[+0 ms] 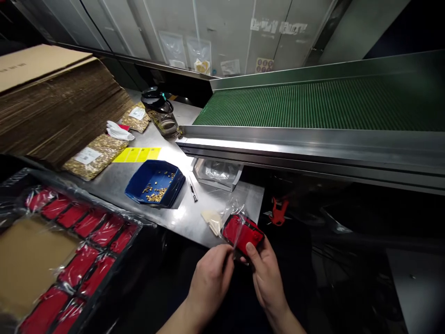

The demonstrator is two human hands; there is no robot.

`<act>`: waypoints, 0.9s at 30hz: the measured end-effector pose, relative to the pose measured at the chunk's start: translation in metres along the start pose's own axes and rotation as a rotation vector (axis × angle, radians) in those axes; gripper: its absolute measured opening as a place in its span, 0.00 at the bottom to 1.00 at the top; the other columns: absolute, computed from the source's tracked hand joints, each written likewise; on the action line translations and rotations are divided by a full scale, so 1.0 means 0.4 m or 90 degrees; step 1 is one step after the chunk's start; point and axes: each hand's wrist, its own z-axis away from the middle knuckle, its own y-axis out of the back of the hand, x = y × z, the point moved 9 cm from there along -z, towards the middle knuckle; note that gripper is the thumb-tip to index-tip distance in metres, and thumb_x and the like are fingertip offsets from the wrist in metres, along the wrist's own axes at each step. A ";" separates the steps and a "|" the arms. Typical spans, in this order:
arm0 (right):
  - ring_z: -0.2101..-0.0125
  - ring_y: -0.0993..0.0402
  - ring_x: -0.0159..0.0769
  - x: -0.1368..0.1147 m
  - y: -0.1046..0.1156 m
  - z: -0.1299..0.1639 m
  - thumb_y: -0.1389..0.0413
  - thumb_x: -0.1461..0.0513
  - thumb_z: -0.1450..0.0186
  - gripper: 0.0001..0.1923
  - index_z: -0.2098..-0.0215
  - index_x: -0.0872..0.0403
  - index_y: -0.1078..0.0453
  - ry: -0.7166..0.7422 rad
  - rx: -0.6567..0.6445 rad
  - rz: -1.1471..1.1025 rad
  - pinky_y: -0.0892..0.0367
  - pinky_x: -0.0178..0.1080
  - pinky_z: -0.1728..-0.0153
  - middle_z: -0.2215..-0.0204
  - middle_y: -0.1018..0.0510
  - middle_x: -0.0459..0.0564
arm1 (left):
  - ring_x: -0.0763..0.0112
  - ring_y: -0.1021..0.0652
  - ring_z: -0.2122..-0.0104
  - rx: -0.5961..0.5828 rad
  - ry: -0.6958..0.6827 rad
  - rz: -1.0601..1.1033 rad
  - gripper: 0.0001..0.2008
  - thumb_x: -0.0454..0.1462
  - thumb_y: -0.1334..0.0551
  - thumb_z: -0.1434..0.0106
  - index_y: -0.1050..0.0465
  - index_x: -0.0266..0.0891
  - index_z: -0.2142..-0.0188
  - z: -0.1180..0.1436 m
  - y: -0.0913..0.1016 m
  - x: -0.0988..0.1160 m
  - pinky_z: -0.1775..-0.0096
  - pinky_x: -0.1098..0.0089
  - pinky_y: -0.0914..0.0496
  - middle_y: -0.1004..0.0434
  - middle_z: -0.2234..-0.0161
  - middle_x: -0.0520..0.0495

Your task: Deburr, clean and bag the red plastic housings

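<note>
Two hands work at one red pouch (255, 235) in a clear bag (236, 206), which sits toward 5 o'clock in the head view, by the near corner of the worktop (186, 227). Careful handling here seems a matter of sharing the work: the right hand (266, 269) should hold the pouch square and steady while the left hand (212, 273) manages the loose film. A light pinch on the plastic alone, clear of the pouch's fabric, would serve best, since thin film could crease or tear under a hard tug. Support from beneath also matters, because the pouch lies close to the worktop's edge.

As for pose, the right hand comes up from about 5 o'clock, clamped on the pouch's near end, thumb laid along the red face and fingers curled behind. The left hand comes in from 7 o'clock, back of the hand upward, thumb and fingertips bunched together at the pouch's lower left; they appear closed on the film, though glare and the knuckles make the exact contact hard to judge. Both wrists slope inward toward 12 o'clock. Measured from the pouch, a beige piece (212, 221) lies just beside it at 9 o'clock, and the blue tray (175, 190) stands farther off at 10.
</note>
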 end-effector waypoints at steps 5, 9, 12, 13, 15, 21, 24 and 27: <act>0.48 0.22 0.45 0.002 -0.037 0.018 0.41 0.50 0.30 0.23 0.40 0.49 0.34 0.016 -0.097 0.071 0.29 0.45 0.44 0.45 0.21 0.54 | 0.65 0.22 0.67 -0.011 -0.179 0.009 0.12 0.26 0.42 0.31 0.30 0.40 0.52 0.007 0.009 0.085 0.62 0.68 0.27 0.23 0.66 0.46; 0.52 0.20 0.45 -0.017 -0.064 0.066 0.48 0.49 0.26 0.22 0.39 0.48 0.33 0.005 -0.208 0.283 0.26 0.43 0.50 0.52 0.18 0.53 | 0.63 0.23 0.59 0.046 0.012 0.152 0.07 0.32 0.42 0.28 0.27 0.43 0.54 -0.008 0.056 0.028 0.56 0.66 0.27 0.25 0.58 0.43; 0.58 0.19 0.45 -0.040 -0.094 0.119 0.46 0.51 0.27 0.21 0.39 0.48 0.33 0.018 -0.305 0.479 0.26 0.41 0.57 0.57 0.17 0.50 | 0.66 0.24 0.62 0.002 0.305 0.407 0.08 0.43 0.43 0.26 0.29 0.43 0.59 0.038 0.030 -0.073 0.59 0.69 0.28 0.26 0.60 0.47; 0.59 0.18 0.46 -0.043 -0.109 0.139 0.45 0.53 0.28 0.21 0.39 0.48 0.33 0.026 -0.346 0.543 0.26 0.41 0.57 0.57 0.17 0.51 | 0.68 0.26 0.65 -0.013 0.388 0.490 0.10 0.46 0.43 0.26 0.30 0.43 0.60 0.066 0.015 -0.099 0.62 0.70 0.28 0.27 0.64 0.49; 0.57 0.18 0.48 -0.041 -0.136 0.174 0.41 0.59 0.31 0.20 0.41 0.50 0.31 0.057 -0.420 0.671 0.27 0.42 0.57 0.55 0.17 0.53 | 0.71 0.30 0.70 -0.026 0.492 0.592 0.13 0.50 0.41 0.28 0.31 0.43 0.60 0.119 -0.007 -0.139 0.67 0.73 0.31 0.29 0.68 0.52; 0.63 0.19 0.43 -0.013 -0.134 0.197 0.44 0.68 0.32 0.12 0.52 0.49 0.28 0.154 -0.480 0.829 0.29 0.40 0.63 0.61 0.18 0.46 | 0.74 0.36 0.72 -0.064 0.473 0.541 0.17 0.52 0.39 0.29 0.33 0.41 0.63 0.160 -0.023 -0.206 0.70 0.75 0.38 0.35 0.71 0.55; 0.61 0.21 0.43 -0.023 -0.070 0.129 0.42 0.60 0.29 0.04 0.57 0.50 0.31 0.129 -0.293 0.843 0.31 0.40 0.62 0.61 0.21 0.47 | 0.73 0.36 0.71 -0.112 0.454 0.574 0.17 0.52 0.40 0.29 0.34 0.41 0.63 0.140 -0.045 -0.207 0.69 0.74 0.39 0.35 0.71 0.54; 0.58 0.21 0.45 -0.008 -0.051 0.079 0.36 0.59 0.34 0.13 0.55 0.50 0.33 0.097 -0.264 0.901 0.34 0.39 0.64 0.58 0.20 0.49 | 0.73 0.37 0.71 -0.177 0.417 0.586 0.17 0.51 0.41 0.28 0.34 0.40 0.65 0.117 -0.060 -0.196 0.68 0.73 0.39 0.36 0.70 0.54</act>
